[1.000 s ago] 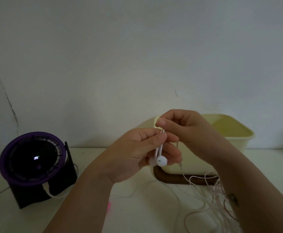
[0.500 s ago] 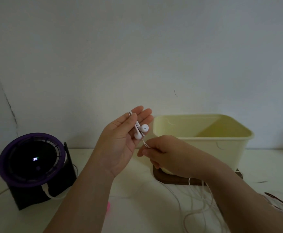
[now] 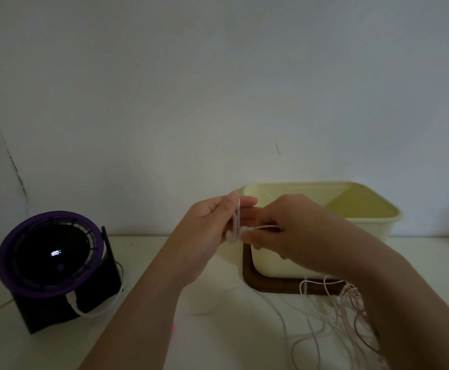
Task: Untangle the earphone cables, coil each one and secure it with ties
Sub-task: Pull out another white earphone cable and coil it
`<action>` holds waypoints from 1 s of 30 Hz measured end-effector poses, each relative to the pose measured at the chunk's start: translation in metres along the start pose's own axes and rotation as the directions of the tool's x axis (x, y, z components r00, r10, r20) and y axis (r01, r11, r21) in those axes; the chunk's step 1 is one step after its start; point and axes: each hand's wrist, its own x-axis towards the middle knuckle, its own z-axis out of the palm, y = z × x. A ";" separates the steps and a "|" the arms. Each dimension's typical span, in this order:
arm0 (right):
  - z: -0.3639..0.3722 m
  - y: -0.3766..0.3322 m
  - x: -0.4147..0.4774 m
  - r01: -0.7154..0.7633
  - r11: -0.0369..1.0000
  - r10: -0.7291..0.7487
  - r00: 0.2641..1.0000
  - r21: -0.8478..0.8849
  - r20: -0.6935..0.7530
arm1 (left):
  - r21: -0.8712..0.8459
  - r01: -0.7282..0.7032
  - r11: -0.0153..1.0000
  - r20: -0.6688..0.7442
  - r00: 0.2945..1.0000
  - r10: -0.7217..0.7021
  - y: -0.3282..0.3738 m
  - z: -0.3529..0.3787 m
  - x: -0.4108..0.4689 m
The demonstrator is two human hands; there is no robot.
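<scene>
**A:** Where is the earphone at this point?

**B:** Mid-frame, raised above the table (image 3: 143, 252). The left hand (image 3: 207, 228) pinches the two earbuds (image 3: 234, 225) together between thumb and fingers, stems upright. The right hand (image 3: 287, 231), just to its right, has its fingers curled round the white cable (image 3: 264, 227) where it leaves the buds.

**A:** What could spoil the coiling from here?

**B:** That lead, I judge, runs down into the tangle of cables (image 3: 338, 316) at the lower right of the frame, where white and pinkish strands cross. If it is wound before it is free, it may drag the others up and tighten a knot.

**A:** Anything else?

**B:** The pinch on the buds looks light, so a sharp tug from the right hand could pull them out. Slack sweeping the table might snag the corner of the dark tray (image 3: 271, 288) under the cream tub (image 3: 364, 225). The purple fan (image 3: 50, 255), at lower left, stands well apart. I can see no tie in this dim light.
</scene>
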 end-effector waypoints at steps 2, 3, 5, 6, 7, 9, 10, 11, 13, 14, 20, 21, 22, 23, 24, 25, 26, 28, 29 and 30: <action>-0.003 0.001 0.000 -0.011 0.999 0.013 0.999 0.043 -0.051 | 0.115 -0.016 0.993 0.025 1.000 0.013 -0.002 0.002 -0.001; -0.004 0.003 0.001 -0.009 0.998 0.014 0.997 0.058 -0.078 | 0.124 -0.017 0.992 0.040 0.999 0.012 -0.003 0.003 -0.001; -0.004 0.004 0.002 -0.002 0.997 0.011 0.993 0.073 -0.116 | 0.092 -0.011 0.996 0.072 0.997 0.004 -0.001 0.006 -0.002; -0.005 0.005 0.002 -0.003 0.996 0.014 0.992 0.088 -0.129 | 0.067 -0.009 0.998 0.092 0.996 0.002 0.000 0.007 -0.003; -0.005 0.005 0.002 -0.003 0.994 0.019 0.989 0.111 -0.145 | 0.039 -0.008 0.999 0.110 0.994 0.004 0.000 0.008 -0.003; -0.006 0.006 0.002 0.009 0.989 0.019 0.982 0.147 -0.186 | -0.004 -0.009 1.000 0.138 0.990 0.009 0.000 0.006 -0.003; -0.007 0.005 0.002 0.017 0.987 0.016 0.979 0.159 -0.204 | -0.019 -0.011 1.000 0.148 0.989 0.014 0.001 0.006 -0.004; -0.008 0.005 0.002 0.024 0.985 0.013 0.977 0.169 -0.214 | -0.032 -0.015 0.999 0.156 0.988 0.020 0.001 0.005 -0.004; -0.010 0.003 0.001 0.032 0.982 0.009 0.975 0.184 -0.221 | -0.051 -0.022 0.998 0.170 0.985 0.031 0.003 0.005 -0.004; -0.010 0.003 0.001 0.036 0.981 0.009 0.973 0.193 -0.232 | -0.064 -0.024 0.998 0.181 0.983 0.036 0.003 0.005 -0.005; -0.012 0.005 0.000 0.077 0.967 -0.001 0.954 0.241 -0.299 | -0.116 -0.020 0.993 0.213 0.976 0.044 0.007 0.007 -0.007; -0.012 0.005 0.000 0.084 0.964 -0.006 0.956 0.253 -0.293 | -0.088 -0.029 0.996 0.233 0.971 0.049 0.008 0.008 -0.008; -0.011 0.004 0.000 0.091 0.960 -0.012 0.958 0.265 -0.287 | -0.063 -0.037 0.997 0.254 0.966 0.052 0.009 0.009 -0.009; -0.010 0.004 0.001 0.097 0.956 -0.015 0.959 0.277 -0.284 | -0.051 -0.042 0.998 0.270 0.961 0.054 0.010 0.010 -0.009; -0.010 0.004 0.001 0.100 0.951 -0.014 0.959 0.292 -0.283 | -0.041 -0.045 0.998 0.279 0.959 0.054 0.011 0.010 -0.010; -0.009 0.003 0.001 0.104 0.944 -0.012 0.959 0.314 -0.282 | -0.031 -0.051 0.998 0.287 0.956 0.058 0.012 0.009 -0.011; -0.009 0.004 0.001 0.113 0.933 -0.012 0.958 0.341 -0.285 | -0.025 -0.059 0.998 0.293 0.954 0.064 0.012 0.009 -0.011; -0.009 0.005 0.002 0.136 0.923 -0.023 0.954 0.360 -0.300 | -0.036 -0.063 0.997 0.303 0.950 0.071 0.010 0.008 -0.011; -0.009 0.005 0.002 0.140 0.922 -0.023 0.950 0.362 -0.311 | -0.044 -0.052 0.998 0.304 0.951 0.063 0.009 0.007 -0.011; -0.009 0.006 0.003 0.145 0.915 -0.019 0.947 0.377 -0.319 | -0.051 -0.037 0.998 0.304 0.951 0.051 0.007 0.006 -0.011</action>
